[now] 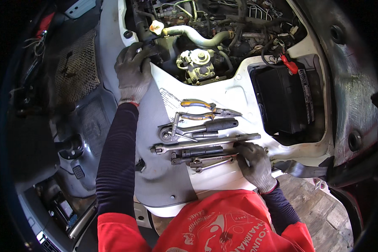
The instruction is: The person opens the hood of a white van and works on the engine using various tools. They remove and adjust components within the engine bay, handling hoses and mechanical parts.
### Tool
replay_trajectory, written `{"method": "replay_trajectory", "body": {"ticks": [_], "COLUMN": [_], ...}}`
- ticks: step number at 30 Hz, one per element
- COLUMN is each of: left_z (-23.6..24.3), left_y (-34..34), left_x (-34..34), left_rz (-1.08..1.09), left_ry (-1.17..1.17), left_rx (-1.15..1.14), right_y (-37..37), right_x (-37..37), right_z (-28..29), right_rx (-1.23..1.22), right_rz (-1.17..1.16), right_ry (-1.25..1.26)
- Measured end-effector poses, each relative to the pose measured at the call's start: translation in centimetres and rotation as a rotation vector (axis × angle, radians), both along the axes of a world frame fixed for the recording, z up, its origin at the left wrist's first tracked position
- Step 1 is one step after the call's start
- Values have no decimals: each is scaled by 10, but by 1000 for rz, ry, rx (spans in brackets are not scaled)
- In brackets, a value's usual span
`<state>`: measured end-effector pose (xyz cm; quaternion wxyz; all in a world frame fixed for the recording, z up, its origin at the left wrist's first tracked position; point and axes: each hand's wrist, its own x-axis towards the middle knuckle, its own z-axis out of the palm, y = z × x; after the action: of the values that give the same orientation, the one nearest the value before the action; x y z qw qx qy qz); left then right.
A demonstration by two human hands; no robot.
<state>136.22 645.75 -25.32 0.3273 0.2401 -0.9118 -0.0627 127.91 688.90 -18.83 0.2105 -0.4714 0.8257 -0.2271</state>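
My left hand [133, 74], in a dark-palmed grey glove, rests at the edge of the engine opening, fingers bent and thumb apart; nothing shows in its grasp. My right hand [256, 166], gloved alike, curls at the right ends of a row of tools, closed around the end of a socket extension bar [229, 151]; its fingertips are partly hidden. Beside it lie combination wrenches [214, 162] and a long breaker bar [197, 144]. Farther up are a ratchet [167, 134], a dark-handled tool [220, 124] and orange-and-grey pliers [197, 116].
Beyond the white panel [227, 94] lies the engine bay with a pale hose [197, 37] and a pump [198, 63]. A black battery [279, 101] with a red terminal cover [289, 65] sits at right. Pedals [77, 171] are at left; a black strap [300, 169] crosses at right.
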Motion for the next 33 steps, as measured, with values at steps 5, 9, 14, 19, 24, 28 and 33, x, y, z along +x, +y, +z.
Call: {"method": "replay_trajectory", "body": {"ticks": [5,9,14,19,24,28,33], "left_z": [15,28,46,65,58,49,52], "left_y": [18,66,150,213,240,250,255], "left_x": [12,46,117,160,164,159,156], "left_rz": [-16,60,337,515,380,355,354], "left_ry": [-50,197,282,150,73,48,87], "left_rx": [247,732,852,917,687,693,711], "right_y": [-9,-21,-35,-46,-58,-64,-71], "right_x": [-16,-15,-12,4,22,23,18], "right_z": [-2,-7,-14,-17,-21,-22,-19], "right_rx": [-53,-73,-74,-169,-6,72,216], "right_rz": [4,50,53,208,417,503,622], "right_ry": [52,62,18,18,278,346,380]}}
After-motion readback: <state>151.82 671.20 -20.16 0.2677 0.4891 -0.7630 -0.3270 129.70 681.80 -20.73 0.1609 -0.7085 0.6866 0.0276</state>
